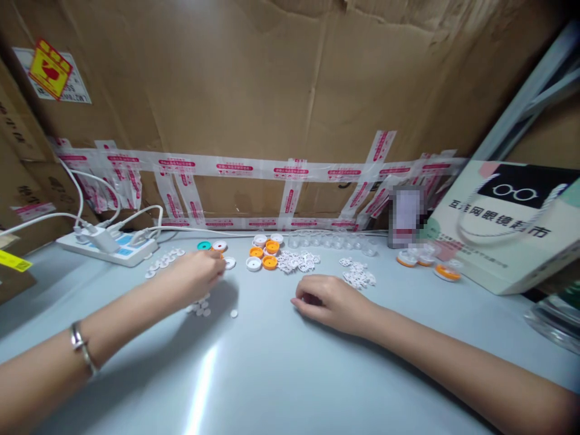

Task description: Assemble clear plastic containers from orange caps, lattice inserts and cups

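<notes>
My left hand [202, 275] reaches down over a small group of round caps at the left. Its fingers are bent together against an orange cap [219, 254], and the fingertips are partly hidden, so I cannot make out what they hold. Close by lie a teal cap [204, 246], a white cap with a reddish centre [220, 246] and a white ring [229, 263]. Small white discs [199, 307] lie below that hand, with a single white disc [234, 313] apart from them. My right hand [333, 302] rests on the table, fingers loosely curled, nothing visible in them.
Orange and white caps [270, 262] sit mid-table beside a pile of white cut-out pieces [296, 261]. Clear cups [333, 241] line the back; another white pile [359, 275] and orange-based clear domes [447, 271] lie right. A power strip [109, 249] and paper bag [489, 235] flank them.
</notes>
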The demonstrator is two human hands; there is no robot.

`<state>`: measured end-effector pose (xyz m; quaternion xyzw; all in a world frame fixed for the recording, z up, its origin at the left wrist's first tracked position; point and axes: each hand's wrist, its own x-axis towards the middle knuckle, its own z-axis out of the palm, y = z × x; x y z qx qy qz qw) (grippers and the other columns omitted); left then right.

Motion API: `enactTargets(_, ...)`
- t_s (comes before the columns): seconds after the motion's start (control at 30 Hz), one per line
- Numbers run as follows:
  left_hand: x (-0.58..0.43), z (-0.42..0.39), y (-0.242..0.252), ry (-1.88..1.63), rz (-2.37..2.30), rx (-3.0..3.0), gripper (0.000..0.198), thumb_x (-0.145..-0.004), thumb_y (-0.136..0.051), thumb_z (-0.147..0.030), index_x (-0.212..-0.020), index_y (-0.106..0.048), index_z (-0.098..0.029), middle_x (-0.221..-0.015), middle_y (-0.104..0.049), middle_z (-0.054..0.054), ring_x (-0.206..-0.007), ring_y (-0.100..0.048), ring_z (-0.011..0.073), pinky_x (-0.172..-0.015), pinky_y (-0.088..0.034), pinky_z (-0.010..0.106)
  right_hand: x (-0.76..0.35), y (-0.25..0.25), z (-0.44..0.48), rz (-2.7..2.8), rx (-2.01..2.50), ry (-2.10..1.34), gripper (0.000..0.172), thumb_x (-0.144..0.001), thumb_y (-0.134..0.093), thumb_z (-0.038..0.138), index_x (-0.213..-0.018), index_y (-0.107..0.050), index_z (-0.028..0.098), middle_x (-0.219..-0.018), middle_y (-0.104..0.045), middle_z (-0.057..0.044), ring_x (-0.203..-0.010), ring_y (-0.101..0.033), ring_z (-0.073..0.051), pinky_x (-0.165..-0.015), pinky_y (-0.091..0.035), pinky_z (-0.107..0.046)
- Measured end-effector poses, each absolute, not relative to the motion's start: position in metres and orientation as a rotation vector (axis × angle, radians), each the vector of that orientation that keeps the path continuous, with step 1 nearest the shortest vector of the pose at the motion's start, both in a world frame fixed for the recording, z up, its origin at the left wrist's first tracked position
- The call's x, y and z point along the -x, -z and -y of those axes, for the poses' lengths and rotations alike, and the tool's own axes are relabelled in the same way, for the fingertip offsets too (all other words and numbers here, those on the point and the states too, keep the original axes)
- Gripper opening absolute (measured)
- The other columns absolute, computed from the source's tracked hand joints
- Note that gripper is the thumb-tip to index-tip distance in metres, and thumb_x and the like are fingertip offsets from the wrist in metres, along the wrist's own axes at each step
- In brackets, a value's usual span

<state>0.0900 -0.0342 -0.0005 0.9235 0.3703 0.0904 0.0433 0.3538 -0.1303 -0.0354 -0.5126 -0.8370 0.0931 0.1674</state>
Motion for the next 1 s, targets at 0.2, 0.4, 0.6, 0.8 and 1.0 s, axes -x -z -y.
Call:
enactTargets(0.2, -0.131, 0.075, 0.025, -0.281, -0.695, -2.929, 0.028, -0.084, -0.036, -0.012, -0.083, -0.064, -0.016, -0.081, -0.061, 0.009, -0.073, -0.055, 0.0201, -0.065, -0.041, 0.028, -0.346, 0.043, 0.131, 2.311, 1.366, -0.322, 0.012, -0.082, -0.051, 0.02, -0.071, -0.055, 0.017, -0.069, -0.058, -0.002, -0.063, -0.053, -0.013, -0.059, -0.04, -0.023)
enactTargets(0.4, -0.133, 0.076, 0.026, -0.294, -0.613, -2.859, 0.032, -0.086, -0.035, -0.012, -0.104, -0.061, -0.015, -0.093, -0.062, 0.012, -0.084, -0.058, 0.022, -0.072, -0.043, 0.031, -0.343, 0.044, 0.131, 2.265, 1.329, -0.378, 0.009, -0.081, -0.052, 0.018, -0.073, -0.055, 0.017, -0.071, -0.056, -0.002, -0.064, -0.052, -0.013, -0.06, -0.041, -0.023)
enactTargets(0.6, -0.115, 0.062, -0.006, -0.099, -0.769, -2.7, 0.02, -0.083, -0.045, -0.018, -0.082, -0.065, -0.018, -0.083, -0.064, 0.006, -0.075, -0.059, 0.0182, -0.068, -0.043, 0.026, -0.344, 0.046, 0.131, 2.211, 1.345, -0.443, 0.008, -0.08, -0.052, 0.018, -0.072, -0.054, 0.017, -0.071, -0.055, -0.001, -0.065, -0.051, -0.012, -0.06, -0.041, -0.022)
enactTargets(0.8, -0.105, 0.057, -0.018, 0.097, -0.779, -2.59, 0.012, -0.077, -0.056, -0.025, -0.081, -0.066, -0.02, -0.079, -0.062, 0.003, -0.071, -0.057, 0.016, -0.062, -0.042, 0.022, -0.344, 0.049, 0.13, 2.199, 1.352, -0.483, 0.008, -0.08, -0.052, 0.019, -0.072, -0.052, 0.017, -0.071, -0.053, 0.0, -0.064, -0.049, -0.011, -0.06, -0.039, -0.022)
enactTargets(1.0, -0.107, 0.062, -0.012, 0.233, -0.742, -2.634, 0.016, -0.075, -0.049, -0.011, -0.079, -0.063, -0.018, -0.077, -0.06, 0.002, -0.069, -0.054, 0.0139, -0.062, -0.041, 0.022, -0.344, 0.05, 0.13, 2.191, 1.361, -0.501, 0.008, -0.08, -0.052, 0.019, -0.072, -0.052, 0.017, -0.071, -0.052, 0.0, -0.064, -0.048, -0.011, -0.06, -0.039, -0.022)
